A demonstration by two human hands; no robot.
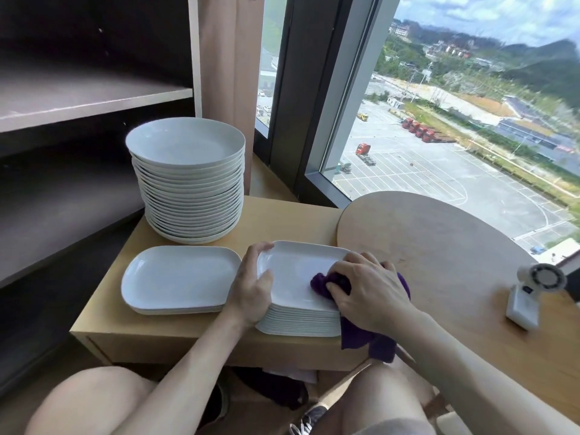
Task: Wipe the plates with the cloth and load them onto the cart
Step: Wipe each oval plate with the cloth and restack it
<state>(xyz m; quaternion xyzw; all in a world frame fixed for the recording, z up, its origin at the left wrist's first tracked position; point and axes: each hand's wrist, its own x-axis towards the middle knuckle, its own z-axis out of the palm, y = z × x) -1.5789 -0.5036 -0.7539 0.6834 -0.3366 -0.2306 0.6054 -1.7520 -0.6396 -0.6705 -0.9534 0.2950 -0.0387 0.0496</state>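
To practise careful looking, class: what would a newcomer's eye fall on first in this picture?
The tall stack of round plates at the back left of the wooden stand. In front, the right hand presses a purple cloth on the top plate of a lower stack while the left hand grips its edge. At right, a window shows a car park below.

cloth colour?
Purple, bunched under the right hand on the top rectangular plate; head view.

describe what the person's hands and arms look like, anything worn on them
Both are bare. The left hand and the right hand carry no gloves, rings, watch or bracelet that show. No sleeve appears on either side up to the frame's edge, and there are no visible markings.
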